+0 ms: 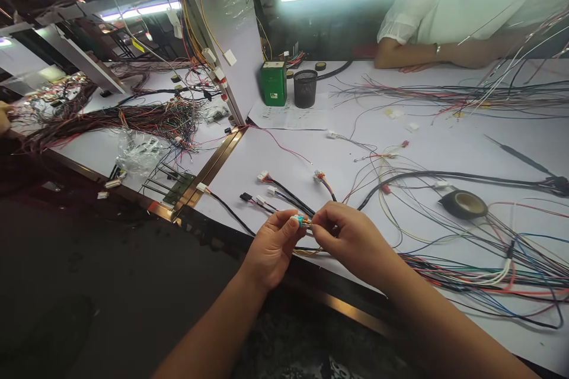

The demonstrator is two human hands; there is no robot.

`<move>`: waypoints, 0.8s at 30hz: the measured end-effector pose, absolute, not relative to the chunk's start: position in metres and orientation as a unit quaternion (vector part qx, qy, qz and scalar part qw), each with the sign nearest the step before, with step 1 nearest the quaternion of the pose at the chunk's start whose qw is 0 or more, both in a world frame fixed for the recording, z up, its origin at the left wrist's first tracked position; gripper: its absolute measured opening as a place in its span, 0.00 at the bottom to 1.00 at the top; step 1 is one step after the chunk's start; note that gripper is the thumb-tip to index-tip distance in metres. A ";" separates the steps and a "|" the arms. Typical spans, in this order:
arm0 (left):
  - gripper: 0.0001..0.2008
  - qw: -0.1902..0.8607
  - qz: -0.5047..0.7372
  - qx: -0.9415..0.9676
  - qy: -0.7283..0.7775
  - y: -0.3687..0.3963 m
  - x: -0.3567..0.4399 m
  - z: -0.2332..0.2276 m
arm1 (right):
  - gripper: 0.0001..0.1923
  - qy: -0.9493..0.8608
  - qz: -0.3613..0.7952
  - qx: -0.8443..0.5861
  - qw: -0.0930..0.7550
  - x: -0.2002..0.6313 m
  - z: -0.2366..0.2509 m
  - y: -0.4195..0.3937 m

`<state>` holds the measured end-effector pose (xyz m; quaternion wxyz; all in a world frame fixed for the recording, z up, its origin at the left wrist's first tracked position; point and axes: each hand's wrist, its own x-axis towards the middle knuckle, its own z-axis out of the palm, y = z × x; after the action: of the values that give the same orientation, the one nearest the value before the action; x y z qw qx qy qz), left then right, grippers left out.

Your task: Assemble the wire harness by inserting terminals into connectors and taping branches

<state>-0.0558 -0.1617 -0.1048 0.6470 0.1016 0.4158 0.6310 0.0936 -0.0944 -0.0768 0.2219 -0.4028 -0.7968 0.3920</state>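
Just over the front edge of the white table, my left hand [276,247] pinches a small light-blue connector [299,221] between thumb and fingers. My right hand [349,235] is closed at the connector's right end, its fingertips on thin wires [308,224] that run into it. How far the wires sit inside is too small to tell. Beyond the hands lie several black-sleeved cable ends, among them a white connector [264,176] with orange, another white-and-orange connector [319,176] and a black connector [245,196].
A roll of black tape [464,204] and a pointed tool [524,157] lie at right, near loose wires [471,275]. At the back stand a green box [274,84] and a black mesh cup [305,90]. Across the table a person's forearm [413,54] rests. Wire bundles [146,121] fill the left table.
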 end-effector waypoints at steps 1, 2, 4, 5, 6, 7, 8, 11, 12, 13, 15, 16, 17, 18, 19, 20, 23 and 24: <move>0.10 0.639 0.633 0.113 0.422 -0.162 -0.055 -0.105 | 0.05 -0.811 0.364 -0.402 0.220 0.093 -0.076 -0.096; 0.10 0.631 0.634 0.128 0.428 -0.162 -0.054 -0.105 | 0.05 -0.825 0.332 -0.401 0.218 0.092 -0.076 -0.097; 0.11 0.612 0.638 0.159 0.440 -0.162 -0.053 -0.106 | 0.06 -0.847 0.279 -0.399 0.214 0.089 -0.077 -0.100; 0.11 0.600 0.640 0.172 0.448 -0.162 -0.052 -0.106 | 0.06 -0.852 0.265 -0.400 0.212 0.089 -0.078 -0.100; 0.11 0.590 0.640 0.184 0.457 -0.162 -0.052 -0.107 | 0.07 -0.853 0.262 -0.399 0.210 0.088 -0.079 -0.100; 0.11 0.582 0.638 0.194 0.465 -0.161 -0.052 -0.106 | 0.08 -0.852 0.271 -0.397 0.209 0.089 -0.081 -0.100; 0.11 0.578 0.634 0.203 0.472 -0.161 -0.052 -0.106 | 0.08 -0.847 0.289 -0.394 0.209 0.089 -0.082 -0.098; 0.10 0.590 0.622 0.210 0.470 -0.160 -0.055 -0.104 | 0.08 -0.811 0.382 -0.389 0.213 0.094 -0.086 -0.093; 0.09 0.598 0.623 0.203 0.462 -0.160 -0.056 -0.103 | 0.08 -0.794 0.416 -0.391 0.209 0.096 -0.087 -0.091; 0.09 0.605 0.624 0.194 0.455 -0.160 -0.057 -0.103 | 0.08 -0.777 0.446 -0.395 0.202 0.098 -0.087 -0.089; 0.09 0.612 0.627 0.180 0.448 -0.160 -0.058 -0.103 | 0.08 -0.751 0.486 -0.406 0.186 0.100 -0.086 -0.087; 0.09 0.612 0.626 0.178 0.449 -0.160 -0.058 -0.103 | 0.08 -0.744 0.496 -0.410 0.182 0.100 -0.085 -0.087; 0.09 0.612 0.623 0.180 0.452 -0.160 -0.058 -0.104 | 0.08 -0.739 0.501 -0.411 0.182 0.100 -0.084 -0.087; 0.09 0.611 0.619 0.185 0.457 -0.160 -0.058 -0.104 | 0.07 -0.737 0.504 -0.411 0.184 0.099 -0.084 -0.087; 0.09 0.610 0.615 0.192 0.462 -0.160 -0.058 -0.104 | 0.06 -0.735 0.507 -0.409 0.187 0.099 -0.083 -0.087; 0.09 0.608 0.610 0.199 0.467 -0.159 -0.058 -0.105 | 0.06 -0.733 0.511 -0.408 0.189 0.098 -0.083 -0.087; 0.09 0.601 0.600 0.219 0.482 -0.159 -0.059 -0.105 | 0.05 -0.727 0.520 -0.406 0.189 0.096 -0.084 -0.088; 0.10 0.593 0.596 0.228 0.490 -0.159 -0.059 -0.105 | 0.05 -0.729 0.516 -0.407 0.191 0.096 -0.085 -0.088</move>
<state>-0.0589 -0.1586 -0.1051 0.5932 0.2281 0.4904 0.5963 0.0962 -0.0880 -0.0847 0.1905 -0.4069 -0.7291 0.5163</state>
